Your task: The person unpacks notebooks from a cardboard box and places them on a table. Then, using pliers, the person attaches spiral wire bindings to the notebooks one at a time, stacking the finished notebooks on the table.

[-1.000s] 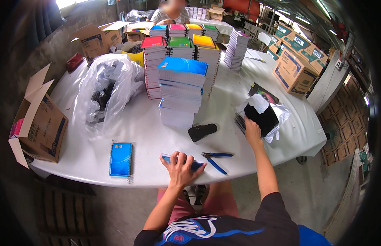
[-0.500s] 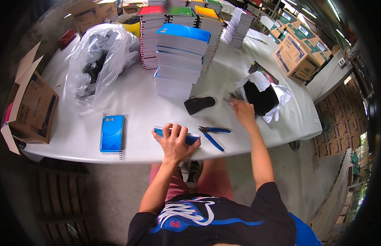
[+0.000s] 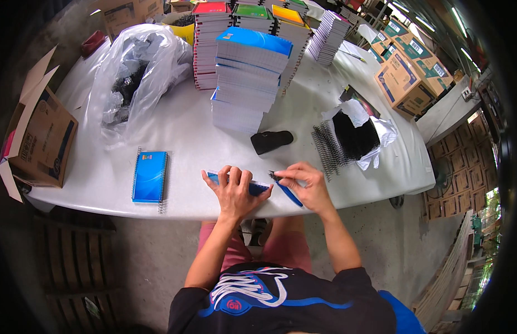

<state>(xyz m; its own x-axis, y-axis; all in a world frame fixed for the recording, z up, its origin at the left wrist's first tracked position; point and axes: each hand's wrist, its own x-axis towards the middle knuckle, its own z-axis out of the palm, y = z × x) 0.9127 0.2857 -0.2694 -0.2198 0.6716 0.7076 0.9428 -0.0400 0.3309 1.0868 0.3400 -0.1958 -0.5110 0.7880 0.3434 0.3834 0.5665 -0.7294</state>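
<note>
Quietly, a person at a white-covered table (image 3: 189,131) is working with two bare hands, set apart but close to each other near the front edge. The left hand (image 3: 230,192) is gripping a blue notebook (image 3: 258,188), fingers bending over its top and thumb pressing at its right end. Just to the right, the right hand (image 3: 304,186) is hovering at the blue-handled cutters (image 3: 291,195), partly covering them, its fingertips drawing together; whether they are pinching anything cannot be told.

Off to the left, a second blue notebook (image 3: 150,177) is lying flat, a wire coil running along each long side. A black shoe-shaped object (image 3: 269,142) is resting beyond the hands, while loose dark coils (image 3: 325,150) are lying beside a black bundle (image 3: 353,133) in crumpled white paper (image 3: 384,133). Behind, a tall blue-topped stack (image 3: 248,83) is standing before red-, green- and yellow-topped ones. A clear plastic bag (image 3: 169,75) and an open cardboard box (image 3: 46,146) are filling the left side.
</note>
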